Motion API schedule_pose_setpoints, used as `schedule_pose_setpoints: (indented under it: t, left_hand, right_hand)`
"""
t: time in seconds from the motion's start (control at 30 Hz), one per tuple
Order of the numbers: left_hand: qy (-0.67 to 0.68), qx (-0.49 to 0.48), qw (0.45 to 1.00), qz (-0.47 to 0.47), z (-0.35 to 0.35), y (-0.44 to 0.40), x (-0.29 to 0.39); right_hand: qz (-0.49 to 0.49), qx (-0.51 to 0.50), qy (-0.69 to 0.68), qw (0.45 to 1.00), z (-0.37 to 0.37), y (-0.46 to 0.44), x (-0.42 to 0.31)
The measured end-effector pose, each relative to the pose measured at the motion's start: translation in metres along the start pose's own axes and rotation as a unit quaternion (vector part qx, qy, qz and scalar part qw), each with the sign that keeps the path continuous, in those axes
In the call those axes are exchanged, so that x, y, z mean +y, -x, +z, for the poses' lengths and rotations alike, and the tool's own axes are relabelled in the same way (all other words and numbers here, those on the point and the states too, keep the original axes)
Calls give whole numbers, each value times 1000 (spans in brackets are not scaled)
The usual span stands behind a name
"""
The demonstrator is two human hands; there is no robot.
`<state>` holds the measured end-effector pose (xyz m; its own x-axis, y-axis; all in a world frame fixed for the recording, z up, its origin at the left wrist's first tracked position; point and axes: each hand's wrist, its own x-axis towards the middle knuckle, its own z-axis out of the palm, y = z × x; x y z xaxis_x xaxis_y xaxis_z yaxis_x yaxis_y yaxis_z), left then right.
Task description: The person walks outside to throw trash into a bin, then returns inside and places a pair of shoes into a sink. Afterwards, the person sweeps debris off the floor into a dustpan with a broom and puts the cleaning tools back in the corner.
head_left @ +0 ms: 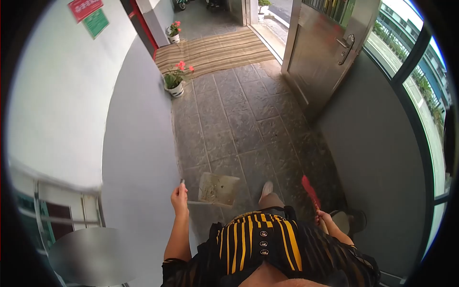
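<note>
My left hand [180,197] is closed round the upright handle of a dustpan, whose tip shows just above the fist. The pale, dirty dustpan [230,185] is low over or on the floor to the right of that hand; I cannot tell whether it touches the tiles. Dark bits of dirt lie in its pan. My right hand [326,221] is wrapped round the handle of a broom with a narrow red head [311,192]. The head points forward, near the right wall, and the handle's rear end is hidden by my arm and clothes.
Grey stone tiles [234,119] run forward to a striped mat [215,50]. Potted red flowers [176,89] stand along the left wall, with a second flower pot [174,37] beyond. A metal door [318,52] stands open at right. A round object [356,221] is beside my right arm.
</note>
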<state>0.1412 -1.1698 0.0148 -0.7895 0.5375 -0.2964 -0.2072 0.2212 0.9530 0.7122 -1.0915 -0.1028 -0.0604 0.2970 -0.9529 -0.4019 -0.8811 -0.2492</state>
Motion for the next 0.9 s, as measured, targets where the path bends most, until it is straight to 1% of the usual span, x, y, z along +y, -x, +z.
schedule_pose_setpoints:
  t: [0.03,0.07,0.1,0.13,0.17,0.2,0.23,0.33,0.37,0.4,0.43,0.47,0.53,0.57,0.6,0.63,0.67,0.7,0.73,0.77,0.8,0.83,0.87,0.9]
  left_hand:
    - [2,-3,1000,1,15,-24,-3]
    - [9,17,1000,-11,26,-44,-9]
    - [18,38,999,-22,37,-65,-16]
    - [19,41,999,-20,40,-83,-30]
    - [-17,57,998,-20,44,-99,-51]
    - [-51,73,996,-15,54,-118,-70]
    - [-64,85,994,-33,58,-133,-89]
    - [-89,141,980,-109,59,-147,-135]
    - [-80,165,975,-124,63,-149,-140]
    - [-66,190,970,-139,69,-160,-146]
    - [-56,186,970,-144,83,-174,-146]
    - [-59,197,969,-137,90,-187,-133]
    - [-62,208,968,-129,101,-219,-119]
    - [-63,223,962,-146,109,-242,-113]
    - [-65,238,955,-163,119,-269,-108]
    - [-66,234,956,-161,127,-294,-103]
    - [-93,229,951,-184,133,-317,-106]
    - [-124,223,946,-198,139,-348,-98]
    - [-129,215,949,-193,145,-377,-90]
    - [-164,199,938,-231,164,-403,-75]
    - [-197,183,924,-272,183,-427,-60]
    - [-194,174,927,-270,200,-445,-47]
    - [-211,149,932,-252,217,-466,-32]
    - [-229,125,937,-232,234,-490,-20]
  right_hand:
    - [12,15,34,999,7,-13,-15]
    - [28,33,71,997,12,-23,-30]
    - [31,45,88,995,25,-34,-47]
    - [30,43,90,995,21,-63,-59]
    - [29,41,127,991,11,-101,-75]
    - [21,34,163,986,18,-132,-100]
    - [25,28,159,987,36,-143,-120]
    - [-2,71,217,974,122,-101,-212]
    - [-3,73,215,974,137,-109,-241]
    - [43,55,150,986,152,-122,-273]
    - [83,39,87,992,170,-128,-306]
    - [78,41,88,992,191,-133,-331]
    - [97,-49,47,993,230,-149,-367]
    - [93,-51,46,993,254,-152,-387]
    - [73,-74,44,994,278,-151,-405]
    - [54,-95,40,993,298,-154,-418]
    - [51,-90,39,994,311,-167,-428]
    - [33,-105,51,993,327,-181,-437]
    - [13,-120,60,991,341,-193,-440]
    - [4,-122,52,991,364,-194,-446]
    - [-12,-86,53,995,387,-190,-449]
    - [-24,-47,55,997,407,-187,-455]
    - [-33,-45,51,997,427,-192,-466]
    - [-43,-45,92,994,446,-201,-476]
